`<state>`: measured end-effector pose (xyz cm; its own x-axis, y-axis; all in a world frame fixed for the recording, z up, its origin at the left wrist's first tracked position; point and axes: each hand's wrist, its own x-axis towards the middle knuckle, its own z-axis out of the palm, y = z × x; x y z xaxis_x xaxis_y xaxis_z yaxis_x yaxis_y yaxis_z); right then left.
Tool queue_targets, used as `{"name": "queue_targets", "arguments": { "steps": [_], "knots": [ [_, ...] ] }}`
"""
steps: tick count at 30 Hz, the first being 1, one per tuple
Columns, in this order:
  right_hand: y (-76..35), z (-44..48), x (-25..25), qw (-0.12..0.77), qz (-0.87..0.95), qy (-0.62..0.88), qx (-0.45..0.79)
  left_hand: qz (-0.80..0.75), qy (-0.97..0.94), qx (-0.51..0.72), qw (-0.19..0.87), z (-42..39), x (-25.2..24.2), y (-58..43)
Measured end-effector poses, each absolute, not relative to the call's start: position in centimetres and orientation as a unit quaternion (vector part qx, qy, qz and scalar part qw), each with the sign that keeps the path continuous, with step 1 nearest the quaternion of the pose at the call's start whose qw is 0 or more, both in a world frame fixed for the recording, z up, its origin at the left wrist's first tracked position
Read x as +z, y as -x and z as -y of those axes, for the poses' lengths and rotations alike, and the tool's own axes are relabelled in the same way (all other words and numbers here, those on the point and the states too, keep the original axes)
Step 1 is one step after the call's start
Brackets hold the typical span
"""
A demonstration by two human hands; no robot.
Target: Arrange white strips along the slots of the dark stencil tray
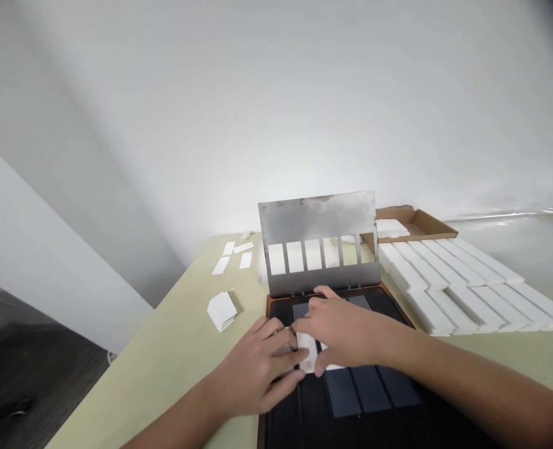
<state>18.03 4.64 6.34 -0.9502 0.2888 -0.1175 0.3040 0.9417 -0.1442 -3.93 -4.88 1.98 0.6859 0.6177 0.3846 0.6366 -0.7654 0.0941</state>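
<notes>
The pale bench (pixel 173 349) fills the lower frame. At lower centre lies a dark tray (pixel 398 411). Rows of white strips (pixel 464 280) lie at right. A slotted metal plate (pixel 318 218) stands upright at the tray's far edge. Over the tray, the left hand (pixel 258 371) and right hand (pixel 346 330) meet, fingertips pinching a small white slip (pixel 307 354).

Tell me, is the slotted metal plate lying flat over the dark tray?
No, the slotted metal plate stands raised upright at the far edge of the dark tray, leaving the tray's surface uncovered.
</notes>
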Motion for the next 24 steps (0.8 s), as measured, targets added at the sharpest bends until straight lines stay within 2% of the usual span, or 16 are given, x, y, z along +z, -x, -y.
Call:
{"name": "queue_targets", "arguments": {
  "steps": [5,12,24],
  "knots": [
    [-16.8,-4.3,5.1,0.036,-0.985,-0.160,-0.044,0.351,0.909,-0.223,0.037,4.6,1.7,4.5],
    [-17.0,-4.9,4.3,0.010,-0.987,-0.158,-0.040,0.255,0.943,-0.216,-0.009,5.3,2.3,3.7],
    [-17.6,-5.4,4.5,-0.018,-0.972,-0.232,-0.020,0.291,0.939,-0.180,-0.039,5.1,2.4,4.2]
  ]
}}
